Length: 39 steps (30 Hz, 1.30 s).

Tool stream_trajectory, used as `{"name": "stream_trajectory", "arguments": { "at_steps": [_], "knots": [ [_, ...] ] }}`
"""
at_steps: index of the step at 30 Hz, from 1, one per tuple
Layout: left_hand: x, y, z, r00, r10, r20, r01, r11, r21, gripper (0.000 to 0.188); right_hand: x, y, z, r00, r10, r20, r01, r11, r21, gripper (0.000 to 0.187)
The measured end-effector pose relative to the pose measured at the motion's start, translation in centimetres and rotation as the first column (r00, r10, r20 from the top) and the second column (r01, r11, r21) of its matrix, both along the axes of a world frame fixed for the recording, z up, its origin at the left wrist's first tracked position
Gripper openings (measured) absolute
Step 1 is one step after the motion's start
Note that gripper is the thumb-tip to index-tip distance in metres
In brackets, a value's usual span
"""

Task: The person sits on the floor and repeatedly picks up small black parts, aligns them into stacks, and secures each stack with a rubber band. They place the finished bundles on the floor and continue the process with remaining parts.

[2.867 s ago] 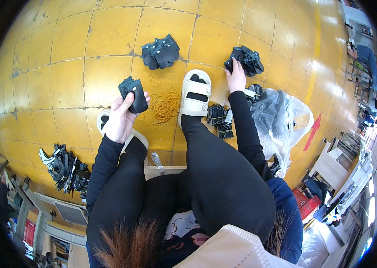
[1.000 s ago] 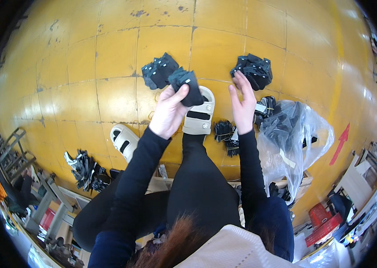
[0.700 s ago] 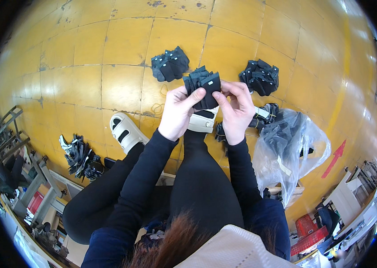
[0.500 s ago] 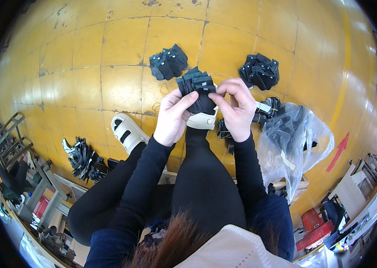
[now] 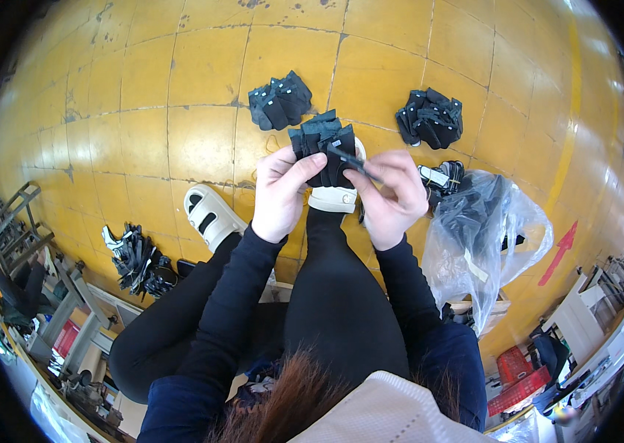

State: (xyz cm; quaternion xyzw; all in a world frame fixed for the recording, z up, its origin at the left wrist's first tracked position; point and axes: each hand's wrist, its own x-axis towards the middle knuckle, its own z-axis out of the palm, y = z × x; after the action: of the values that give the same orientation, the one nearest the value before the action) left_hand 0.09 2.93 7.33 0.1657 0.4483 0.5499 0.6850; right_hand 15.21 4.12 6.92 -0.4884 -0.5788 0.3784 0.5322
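Both hands pinch one bundle of black pieces (image 5: 324, 148) above white sandal (image 5: 334, 198): left hand (image 5: 282, 192) clamps side, right hand (image 5: 389, 193) fingers press loose piece on. Two finished bundles (image 5: 280, 100) (image 5: 430, 118) lie toward floor's (image 5: 142, 88) far edge; clear bag (image 5: 478, 229) at right holds more, so work seems partway.

One fisheye head view, looking steeply down over the knees at the yellow tiled floor (image 5: 179, 88), close in.
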Motion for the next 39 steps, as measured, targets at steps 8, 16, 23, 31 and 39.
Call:
{"name": "stream_trajectory", "arguments": {
  "at_steps": [8,16,23,31,39],
  "knots": [
    [-0.1,0.1,-0.2,0.988,-0.055,-0.146,0.055,0.998,-0.004,0.020,-0.2,0.0,-0.3,0.989,0.135,-0.056,-0.137,0.990,-0.032,0.021],
    [-1.5,-0.3,-0.5,0.982,-0.146,-0.120,0.149,0.989,0.021,0.021,-0.3,0.0,-0.1,0.985,0.168,-0.027,-0.167,0.986,0.022,0.022],
    [-1.3,0.2,0.3,0.990,-0.144,-0.006,0.144,0.989,-0.046,0.022,0.2,-0.5,-1.0,0.965,0.128,0.228,-0.171,0.969,0.180,0.025],
    [-2.4,0.4,1.0,0.958,-0.276,-0.081,0.273,0.961,-0.039,0.021,0.1,0.2,-0.8,0.946,0.227,0.233,-0.274,0.941,0.199,0.024],
    [-2.4,0.7,1.5,0.981,-0.189,0.047,0.195,0.946,-0.260,0.014,0.0,0.7,-0.3,0.890,0.267,0.369,-0.358,0.910,0.207,0.035]
  ]
}}
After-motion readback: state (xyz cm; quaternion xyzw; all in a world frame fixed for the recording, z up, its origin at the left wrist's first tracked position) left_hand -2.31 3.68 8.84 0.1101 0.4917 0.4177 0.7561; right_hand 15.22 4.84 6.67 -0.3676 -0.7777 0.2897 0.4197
